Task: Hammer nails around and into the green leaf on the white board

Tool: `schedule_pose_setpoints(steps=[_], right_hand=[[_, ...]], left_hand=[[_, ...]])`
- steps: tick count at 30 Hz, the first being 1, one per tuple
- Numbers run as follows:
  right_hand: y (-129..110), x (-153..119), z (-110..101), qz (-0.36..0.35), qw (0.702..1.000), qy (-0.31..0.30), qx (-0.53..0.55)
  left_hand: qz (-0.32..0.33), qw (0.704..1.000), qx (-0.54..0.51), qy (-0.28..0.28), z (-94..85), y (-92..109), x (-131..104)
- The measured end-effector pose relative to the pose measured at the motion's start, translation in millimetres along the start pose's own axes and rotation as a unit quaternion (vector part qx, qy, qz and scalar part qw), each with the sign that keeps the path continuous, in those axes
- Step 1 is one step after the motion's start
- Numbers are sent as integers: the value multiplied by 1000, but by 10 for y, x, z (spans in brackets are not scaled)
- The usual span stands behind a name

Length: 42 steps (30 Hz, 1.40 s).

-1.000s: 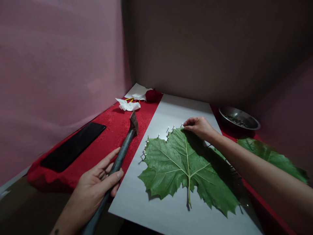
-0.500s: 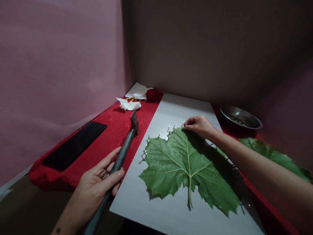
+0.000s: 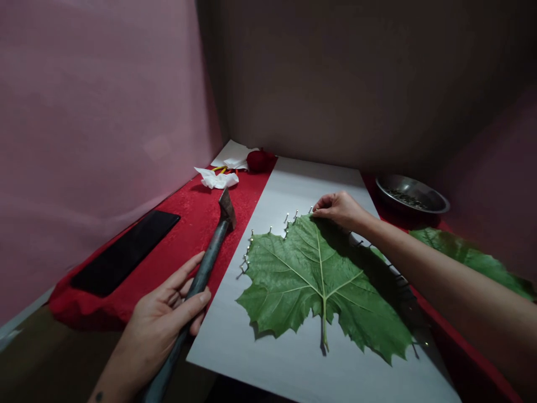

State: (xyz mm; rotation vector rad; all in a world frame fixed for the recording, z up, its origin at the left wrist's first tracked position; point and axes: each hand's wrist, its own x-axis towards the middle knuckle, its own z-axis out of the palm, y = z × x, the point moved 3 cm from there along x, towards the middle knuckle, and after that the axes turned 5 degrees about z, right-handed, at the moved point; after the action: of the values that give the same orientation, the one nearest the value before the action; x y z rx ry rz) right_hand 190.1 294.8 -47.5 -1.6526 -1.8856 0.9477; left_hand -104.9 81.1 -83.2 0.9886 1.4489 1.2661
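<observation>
My left hand (image 3: 170, 316) is closed round the handle of a hammer (image 3: 207, 260), its metal head pointing up and away. A large green leaf (image 3: 289, 274) lies on a white board (image 3: 235, 358), its stem toward me. Several small nails (image 3: 247, 254) stand along the leaf's upper left edge, and more show in shadow along its right side. At the leaf's top tip, the fingers of my right hand (image 3: 339, 210) pinch a nail, of which only a small bright bit shows. My right forearm and its shadow cover part of the leaf's right side.
A metal bowl (image 3: 413, 193) with small nails sits at the back right. Another leaf (image 3: 474, 260) lies on the right. On the red cloth (image 3: 176, 246) at left are a black phone (image 3: 126, 252), crumpled white tissue (image 3: 218, 179) and a dark red ball-like thing (image 3: 257, 161). Walls close in behind and left.
The whole view has shifted slightly. My right fingers have changed their pinch a little at the leaf's tip. The hammer stays in my left hand, and the leaf lies as before.
</observation>
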Motion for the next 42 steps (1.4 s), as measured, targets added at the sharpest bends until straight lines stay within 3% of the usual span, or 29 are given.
schedule_pose_setpoints(steps=[7, 19, 25, 29, 33, 36, 42], right_hand=[[5, -20, -14, 6, 1000, -12, 3], [34, 51, 33, -43, 998, -4, -39], [51, 52, 38, -28, 999, -9, -27], [59, 74, 47, -30, 999, -13, -35], [56, 87, 53, -31, 999, -13, -26], [42, 79, 46, -30, 999, -10, -23], [18, 64, 43, -31, 999, -9, -18]], left_hand=[[-7, 1000, 9, -1, 4, 2, -10], [-5, 1000, 18, 2, -1, 12, -11], [-8, 1000, 4, 8, 20, 46, -25], [-15, 1000, 5, 27, 43, 157, -99], [4, 997, 49, 67, 58, 414, -217], [-13, 998, 46, 35, 174, 625, -260], [-16, 992, 54, -113, 617, 894, -101]])
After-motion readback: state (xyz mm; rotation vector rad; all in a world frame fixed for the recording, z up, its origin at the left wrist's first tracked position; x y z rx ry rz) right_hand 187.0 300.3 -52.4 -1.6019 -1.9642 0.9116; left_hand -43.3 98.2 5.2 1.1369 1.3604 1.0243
